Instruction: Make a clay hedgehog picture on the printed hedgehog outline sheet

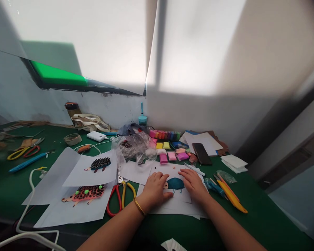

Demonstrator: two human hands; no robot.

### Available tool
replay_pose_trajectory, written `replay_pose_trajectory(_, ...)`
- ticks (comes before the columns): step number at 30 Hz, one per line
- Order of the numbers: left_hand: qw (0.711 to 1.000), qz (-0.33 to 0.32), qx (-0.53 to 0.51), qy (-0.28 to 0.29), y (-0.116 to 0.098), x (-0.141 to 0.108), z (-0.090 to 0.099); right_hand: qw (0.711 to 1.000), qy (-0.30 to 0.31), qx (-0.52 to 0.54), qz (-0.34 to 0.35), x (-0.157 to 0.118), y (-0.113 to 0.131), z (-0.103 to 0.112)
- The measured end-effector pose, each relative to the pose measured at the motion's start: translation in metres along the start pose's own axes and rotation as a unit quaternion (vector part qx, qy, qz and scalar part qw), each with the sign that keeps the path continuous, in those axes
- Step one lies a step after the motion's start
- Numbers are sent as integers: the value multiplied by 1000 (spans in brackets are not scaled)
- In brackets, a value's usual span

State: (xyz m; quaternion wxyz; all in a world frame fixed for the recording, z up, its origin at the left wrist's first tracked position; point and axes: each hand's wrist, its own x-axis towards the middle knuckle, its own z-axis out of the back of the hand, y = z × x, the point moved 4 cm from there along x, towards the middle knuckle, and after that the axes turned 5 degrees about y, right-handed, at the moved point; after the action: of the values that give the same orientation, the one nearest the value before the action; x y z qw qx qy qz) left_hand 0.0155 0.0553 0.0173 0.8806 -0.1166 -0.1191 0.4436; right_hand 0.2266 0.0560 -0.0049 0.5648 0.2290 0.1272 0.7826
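Note:
On a white sheet of paper [184, 205] lies a flat blue hedgehog shape [176, 183] with a pale face and outlined legs; it looks like modelling clay. My left hand [156, 188] rests at its face side, fingers stretched out and thumb beneath the head. At its rear end my right hand [192, 184] lies with fingers spread, touching the edge of the shape or the paper beside it. Neither hand grips anything. A small dark bit [155, 167] and a small pale clay bit [174, 167] sit just above on the paper.
Red-and-yellow-handled scissors [117, 200] lie left of my left wrist. Further left are a black hedgehog picture [101, 164] and a pink one [85, 195]. Clay packets [172, 156] and a phone [201, 153] lie behind; a yellow tool [231, 196] is at right.

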Motion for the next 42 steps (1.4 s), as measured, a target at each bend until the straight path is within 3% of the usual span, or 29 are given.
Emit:
replay_pose_trajectory(3, 1000, -6, 8, 26, -3, 2, 6, 1000, -21, 17, 11, -3, -7, 6)
replay_pose_trajectory(7, 998, 4, 38, 56, -12, 10, 14, 999, 14, -3, 29, -6, 2, 7)
replay_pose_trajectory(11, 997, -4, 53, 58, -24, 22, 15, 999, 42, -26, 9, -5, 8, 4)
replay_pose_trajectory(14, 997, -16, 52, 55, -28, 29, 10, 1000, 24, -14, 11, -5, 2, 4)
replay_pose_trajectory(18, 997, -15, 46, 53, -29, 30, 5, 1000, -10, -5, 11, -7, -6, 7)
replay_pose_trajectory(24, 998, -8, 39, 54, -28, 30, 3, 1000, 21, -18, -9, -8, -6, 4)
replay_pose_trajectory(29, 999, -15, 11, 42, -20, 27, 0, 1000, -9, 23, 4, -6, -11, 7)
replay_pose_trajectory(36, 999, -19, 12, 45, -19, 26, 1, 999, 48, -16, -20, -6, -3, 4)
replay_pose_trajectory(42, 999, -4, 15, 51, -24, 28, 2, 998, 52, -7, -31, -5, -1, 6)
